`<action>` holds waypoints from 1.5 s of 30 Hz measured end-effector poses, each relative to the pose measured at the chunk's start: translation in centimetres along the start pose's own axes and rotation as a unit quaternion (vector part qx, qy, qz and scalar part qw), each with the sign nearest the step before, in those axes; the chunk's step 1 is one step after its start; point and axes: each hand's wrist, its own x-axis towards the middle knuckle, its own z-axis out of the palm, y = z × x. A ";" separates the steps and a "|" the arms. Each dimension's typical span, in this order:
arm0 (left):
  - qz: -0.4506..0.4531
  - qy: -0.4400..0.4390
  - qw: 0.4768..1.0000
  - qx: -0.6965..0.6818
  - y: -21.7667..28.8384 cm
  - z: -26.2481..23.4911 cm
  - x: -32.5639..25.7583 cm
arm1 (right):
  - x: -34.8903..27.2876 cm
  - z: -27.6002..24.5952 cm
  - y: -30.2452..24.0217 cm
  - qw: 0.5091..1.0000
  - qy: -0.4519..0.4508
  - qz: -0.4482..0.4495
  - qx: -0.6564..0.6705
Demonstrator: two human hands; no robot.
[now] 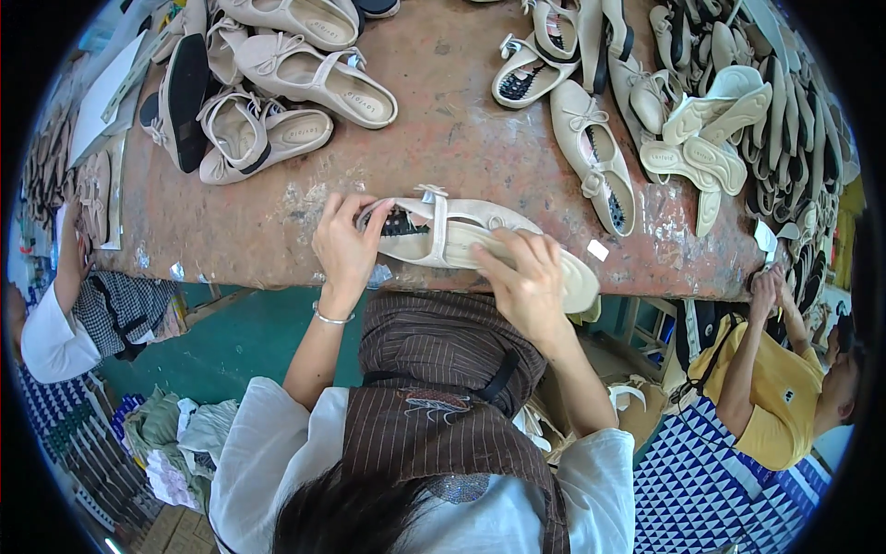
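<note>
Beige strapped shoe (443,235) laid lengthwise along counter (461,138) edge; heel end clamped by left hand (343,245), insole (554,268) pressed at toe end by right hand (526,282).

Beige shoes (314,78), loose insoles (711,152), worktable (461,120)

White short sleeves, brown striped apron, dark hair, thin silver bangle (330,319) on left wrist.
</note>
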 end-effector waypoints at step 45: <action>-0.028 -0.157 0.984 -0.074 -0.8 0.4 -1.6 | 6.2 2.0 -0.7 0.987 0.079 0.112 -0.088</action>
